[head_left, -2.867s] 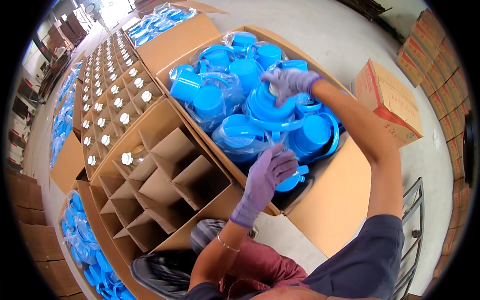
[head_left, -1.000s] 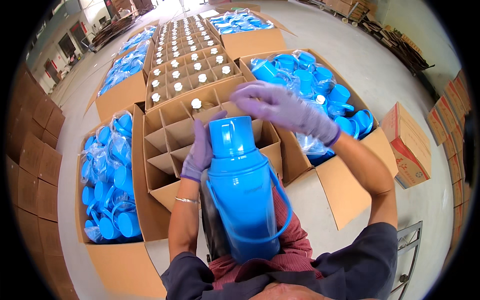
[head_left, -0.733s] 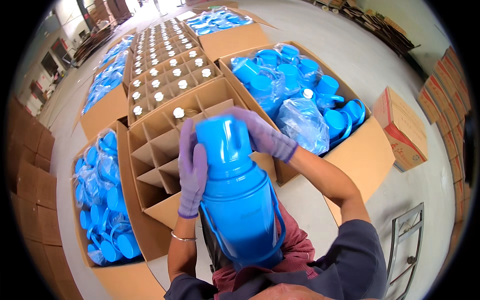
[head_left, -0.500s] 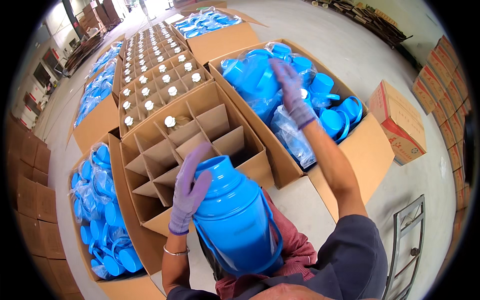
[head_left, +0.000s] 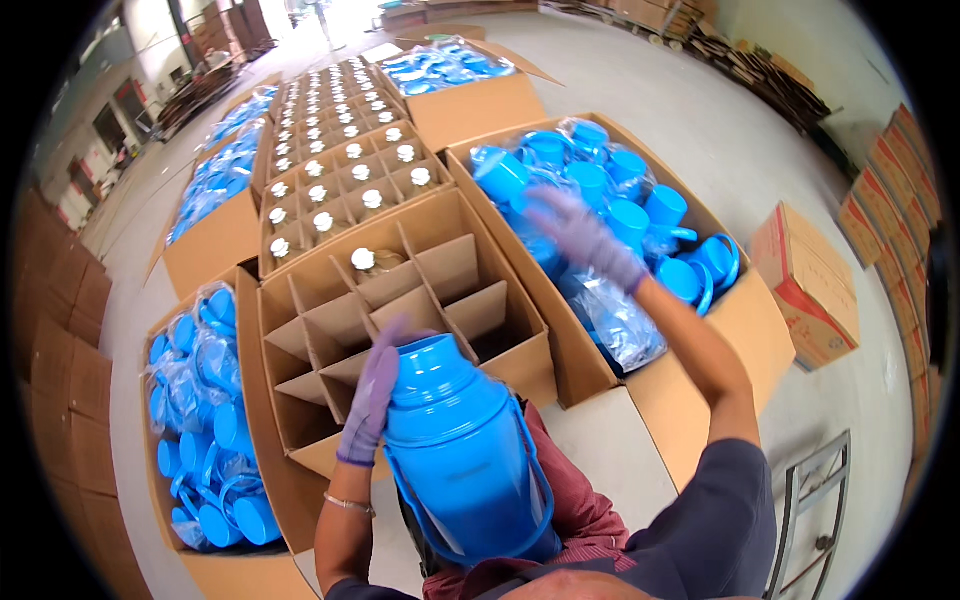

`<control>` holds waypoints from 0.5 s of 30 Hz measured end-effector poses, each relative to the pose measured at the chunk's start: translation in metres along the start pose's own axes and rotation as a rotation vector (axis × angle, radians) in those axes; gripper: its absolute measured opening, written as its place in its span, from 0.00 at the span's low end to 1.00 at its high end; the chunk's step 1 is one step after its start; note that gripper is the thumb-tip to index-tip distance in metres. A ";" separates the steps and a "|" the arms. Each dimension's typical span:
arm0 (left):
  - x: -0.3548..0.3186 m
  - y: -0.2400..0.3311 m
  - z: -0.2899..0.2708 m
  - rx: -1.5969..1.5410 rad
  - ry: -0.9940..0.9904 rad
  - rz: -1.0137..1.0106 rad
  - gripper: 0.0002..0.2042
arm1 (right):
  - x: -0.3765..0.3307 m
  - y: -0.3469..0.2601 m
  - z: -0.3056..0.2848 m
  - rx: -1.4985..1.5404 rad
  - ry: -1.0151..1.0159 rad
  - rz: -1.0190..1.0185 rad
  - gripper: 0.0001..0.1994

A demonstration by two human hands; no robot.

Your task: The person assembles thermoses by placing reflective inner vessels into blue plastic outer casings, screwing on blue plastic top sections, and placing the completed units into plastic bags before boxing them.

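Observation:
A large blue plastic flask casing [head_left: 465, 455] stands tilted on my lap, its wide neck upward and its handle strap down along the sides. My left hand [head_left: 372, 400], in a purple-grey knitted glove, lies against the left of its neck with fingers stretched out, their tips blurred. My gloved right hand [head_left: 590, 240] reaches over the right-hand carton [head_left: 590, 375]. Its fingers look outstretched, smeared by motion, with no held thing visible. Below it lie blue plastic cups [head_left: 628, 222], some with loop handles, among clear plastic bags [head_left: 620, 320].
Ahead of me a divided carton [head_left: 410, 290] holds one white-capped bottle [head_left: 365, 260]. Beyond are more divided cartons with white-capped bottles [head_left: 372, 199]. A carton of blue cups [head_left: 230, 430] stands at left. At right are a closed carton [head_left: 800, 285] and a metal frame [head_left: 815, 500].
My right hand has shifted slightly down over the right-hand carton. The left hand's fingers have drawn closer together beside the flask neck. The whole view has shifted a little.

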State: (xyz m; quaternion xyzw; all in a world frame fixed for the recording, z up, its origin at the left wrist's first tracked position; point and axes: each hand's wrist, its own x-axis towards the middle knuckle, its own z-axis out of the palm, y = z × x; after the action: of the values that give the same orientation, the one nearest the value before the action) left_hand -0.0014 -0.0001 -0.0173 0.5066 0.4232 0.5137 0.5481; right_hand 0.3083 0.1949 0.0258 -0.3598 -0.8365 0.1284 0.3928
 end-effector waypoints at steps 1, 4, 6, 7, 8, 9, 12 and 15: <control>-0.002 -0.001 -0.005 -0.042 -0.033 -0.057 0.28 | -0.003 -0.057 0.020 0.192 -0.064 -0.099 0.16; -0.015 -0.003 -0.014 0.016 -0.028 -0.126 0.27 | -0.043 -0.182 0.067 0.579 -0.199 -0.260 0.22; -0.024 0.019 -0.007 0.263 0.048 -0.052 0.26 | -0.051 -0.148 0.068 0.589 -0.385 0.008 0.26; -0.033 0.032 -0.014 0.289 0.097 -0.101 0.25 | -0.056 -0.128 0.069 0.603 -0.478 0.144 0.28; -0.043 0.038 -0.032 -0.067 0.119 -0.070 0.23 | -0.053 -0.119 0.063 0.415 -0.458 0.303 0.28; -0.045 0.038 -0.035 -0.072 0.183 -0.016 0.23 | -0.050 -0.114 0.059 0.222 -0.428 0.458 0.29; -0.035 0.025 -0.021 -0.049 0.255 0.054 0.21 | -0.046 -0.166 0.091 0.441 -0.206 0.035 0.25; -0.040 0.004 -0.026 0.105 0.152 -0.054 0.20 | -0.037 -0.172 0.081 0.614 -0.416 0.039 0.25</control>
State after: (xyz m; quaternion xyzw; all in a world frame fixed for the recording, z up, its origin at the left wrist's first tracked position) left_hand -0.0319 -0.0371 -0.0188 0.4826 0.5033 0.5129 0.5007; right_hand 0.1775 0.0529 0.0368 -0.2072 -0.8140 0.4513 0.3015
